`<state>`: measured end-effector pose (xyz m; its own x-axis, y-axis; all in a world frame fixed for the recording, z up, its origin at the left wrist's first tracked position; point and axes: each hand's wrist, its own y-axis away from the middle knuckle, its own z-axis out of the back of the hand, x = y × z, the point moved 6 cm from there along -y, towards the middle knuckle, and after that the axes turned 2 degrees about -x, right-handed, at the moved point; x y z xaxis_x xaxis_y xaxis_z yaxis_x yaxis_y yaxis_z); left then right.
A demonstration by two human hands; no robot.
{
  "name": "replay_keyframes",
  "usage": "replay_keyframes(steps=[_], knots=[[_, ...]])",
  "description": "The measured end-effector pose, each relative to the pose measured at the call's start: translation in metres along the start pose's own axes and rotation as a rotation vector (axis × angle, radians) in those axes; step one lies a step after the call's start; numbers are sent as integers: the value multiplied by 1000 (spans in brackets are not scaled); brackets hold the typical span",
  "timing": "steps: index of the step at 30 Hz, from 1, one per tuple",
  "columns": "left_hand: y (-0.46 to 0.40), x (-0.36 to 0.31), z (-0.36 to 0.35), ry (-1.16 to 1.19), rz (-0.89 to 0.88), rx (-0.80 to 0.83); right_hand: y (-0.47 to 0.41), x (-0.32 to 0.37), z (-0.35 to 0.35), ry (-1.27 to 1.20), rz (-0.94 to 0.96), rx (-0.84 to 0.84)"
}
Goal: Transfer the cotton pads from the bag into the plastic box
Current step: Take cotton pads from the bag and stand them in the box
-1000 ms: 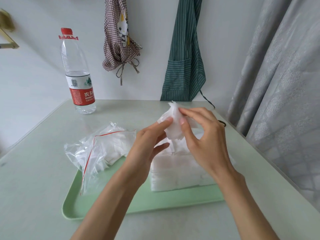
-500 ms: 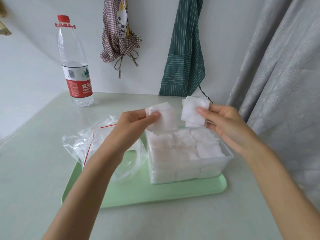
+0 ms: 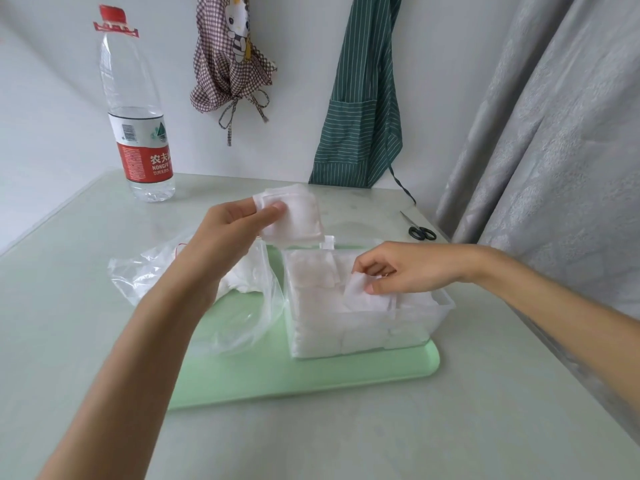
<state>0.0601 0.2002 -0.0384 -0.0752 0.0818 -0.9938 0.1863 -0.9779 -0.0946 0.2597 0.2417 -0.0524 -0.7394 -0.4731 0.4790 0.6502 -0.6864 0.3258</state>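
A clear plastic box [image 3: 440,315] full of white cotton pads stands on the right half of a pale green tray [image 3: 311,377]. My left hand [image 3: 228,233] holds a small stack of white cotton pads [image 3: 298,216] in the air, above the box's far left corner. My right hand [image 3: 405,268] is lowered over the box and pinches another cotton pad [image 3: 360,297] that touches the pads inside. A crumpled clear zip bag [image 3: 152,271] with a red seal line lies on the tray's left side, a few pads still inside it.
A water bottle [image 3: 138,123] with a red label stands at the table's back left. Black-handled scissors [image 3: 417,228] lie at the back right near the grey curtain [image 3: 554,150]. A checked apron and a green striped apron [image 3: 360,109] hang on the wall.
My hands pulled one bunch of pads apart into two. The right hand then dropped its share down into the box, while the left hand stayed raised with its stack.
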Motion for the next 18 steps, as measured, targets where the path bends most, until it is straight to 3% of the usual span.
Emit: replay_keyframes(steps=[11, 18], knots=[[-4, 3, 7, -58, 6, 12, -7, 8, -2, 53, 19, -60], [-8, 9, 7, -70, 22, 25, 6, 12, 17, 195, 39, -372]])
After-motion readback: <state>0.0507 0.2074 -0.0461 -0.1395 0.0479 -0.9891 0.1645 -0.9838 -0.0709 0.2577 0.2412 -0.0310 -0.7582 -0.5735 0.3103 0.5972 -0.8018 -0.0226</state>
